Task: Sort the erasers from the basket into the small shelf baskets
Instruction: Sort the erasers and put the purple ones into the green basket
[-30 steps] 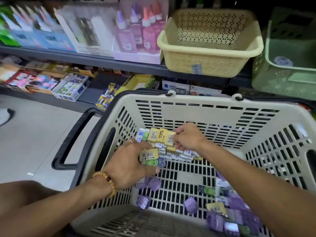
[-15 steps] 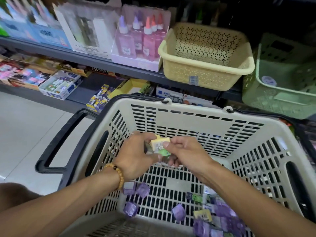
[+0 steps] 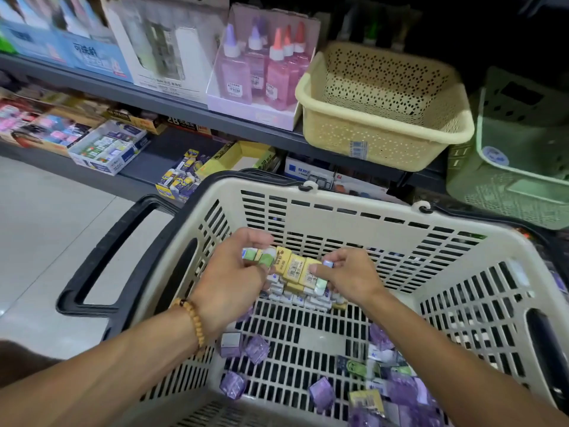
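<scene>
Taking the shopping basket (image 3: 363, 211) as the landmark: nearest the wearer, on its slatted floor, loose purple erasers (image 3: 257, 349) lie scattered, with a denser heap of purple and mixed packs in its near right corner. Toward the middle of the basket, against its far wall, sits a pile of small white erasers (image 3: 303, 298). Just above that pile both hands work a row of yellow erasers (image 3: 297, 268). The left hand (image 3: 234, 282), a bead bracelet on its wrist, has its fingers curled round green-and-white packs at the row's left end; the right hand (image 3: 348, 274) has its fingers pinching the row's right end along with a pale green piece.

Beyond the basket's far rim, on the shelf, stand the cream shelf basket (image 3: 385, 131) and, to its right, the green shelf basket (image 3: 520, 183).

To lift well, I judge the hands should squeeze the row inward from both ends, keep it level so no middle piece drops out, and carry one kind only.
</scene>
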A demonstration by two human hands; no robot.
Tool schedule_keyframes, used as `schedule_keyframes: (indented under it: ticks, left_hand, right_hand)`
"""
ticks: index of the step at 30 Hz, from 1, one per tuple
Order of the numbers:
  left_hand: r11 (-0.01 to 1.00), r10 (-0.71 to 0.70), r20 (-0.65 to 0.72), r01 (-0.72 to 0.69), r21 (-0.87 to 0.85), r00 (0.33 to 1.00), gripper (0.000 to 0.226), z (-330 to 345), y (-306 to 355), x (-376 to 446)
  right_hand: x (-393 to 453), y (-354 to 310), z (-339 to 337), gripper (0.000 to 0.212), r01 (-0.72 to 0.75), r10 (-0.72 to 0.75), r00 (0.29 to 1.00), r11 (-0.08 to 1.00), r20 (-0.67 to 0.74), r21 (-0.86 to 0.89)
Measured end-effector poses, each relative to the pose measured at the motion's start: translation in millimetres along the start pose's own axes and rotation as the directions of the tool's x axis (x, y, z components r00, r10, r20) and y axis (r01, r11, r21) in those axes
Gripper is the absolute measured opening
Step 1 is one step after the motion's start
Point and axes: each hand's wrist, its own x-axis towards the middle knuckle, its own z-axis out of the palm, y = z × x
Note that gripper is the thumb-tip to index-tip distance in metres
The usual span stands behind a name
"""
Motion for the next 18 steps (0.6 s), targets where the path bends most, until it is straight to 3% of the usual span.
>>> schedule_keyframes:
  ticks: [2, 6, 10, 14, 16, 18]
  left_hand:
    - [0.999, 0.023, -0.007, -0.024, -0.039, 1.000, 0.043, 1.9, 0.3, -0.2]
    - [0.986, -0.068, 0.043, 0.073, -0.152, 0.997, 0.042, 5.3, 0.0, 2.7]
    - [0.975, -0.098, 0.117, 0.118, -0.186, 0.988, 0.037, 6.8, -4.6, 4.2]
    - [0.973, -0.094, 0.145, 0.122, -0.197, 0.985, 0.035, 12.3, -9.7, 6.5]
    - [0.977, -0.091, 0.151, 0.118, -0.178, 0.984, 0.036, 16.7, -9.8, 6.0]
    - [0.984, -0.072, 0.155, 0.095, -0.151, 0.985, 0.040, 22.6, -8.1, 5.0]
  right_hand:
    - [-3.6, 7.7, -4.4, 0.007, 0.004, -0.003, 1.000, 0.999, -0.010, 0.034]
    - [-2.8, 12.3, -15.9, 0.024, -0.018, 0.019, 1.000, 0.997, -0.010, 0.069]
    - [1.0, 9.8, -6.7, 0.016, -0.051, 0.061, 0.996, 0.990, -0.071, 0.135]
    - [-7.7, 11.1, -15.1, 0.009, 0.037, -0.033, 0.990, 0.999, -0.139, 0.027]
    - [-18.5, 6.7, -22.7, 0.013, 0.083, -0.078, 0.994, 0.995, -0.077, 0.062]
    - [-31.3, -2.9, -27.0, 0.020, 0.063, -0.085, 0.992, 0.972, 0.091, 0.227]
